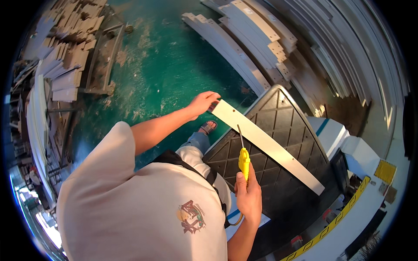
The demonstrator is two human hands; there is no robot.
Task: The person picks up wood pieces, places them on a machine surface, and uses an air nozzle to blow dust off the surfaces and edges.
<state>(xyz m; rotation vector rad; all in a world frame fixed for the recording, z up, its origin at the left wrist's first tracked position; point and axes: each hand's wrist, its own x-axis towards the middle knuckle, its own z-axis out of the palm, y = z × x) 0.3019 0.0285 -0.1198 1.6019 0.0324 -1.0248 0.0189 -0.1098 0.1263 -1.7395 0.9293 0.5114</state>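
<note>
Green-painted, scuffed flooring [161, 56] spreads through a workshop stacked with pale boards. Bent fingers of the left hand [204, 103] are at the upper-left end of a long, narrow, cream-coloured flat board [270, 147] with small dark holes; whether they grip it, I cannot tell. Closed around a bright yellow hand tool [244, 162] with a thin metal nozzle, the right hand [249, 198] keeps its thumb along the handle. The nozzle's tip overlaps the board in view; contact is unclear.

Beneath the board, a black, rib-patterned panel [278, 119] forms the surface. The board crosses it diagonally, overhanging its upper-left edge and ending near its right-hand edge. A yellow strip with black markings [335, 222] curves past the surface's lower-right side. Long white boards [226, 48] lie stacked beyond its top corner.

Farther left, a low metal-framed trolley [116, 48] stands beside heaped short, pale board pieces [72, 78].
</note>
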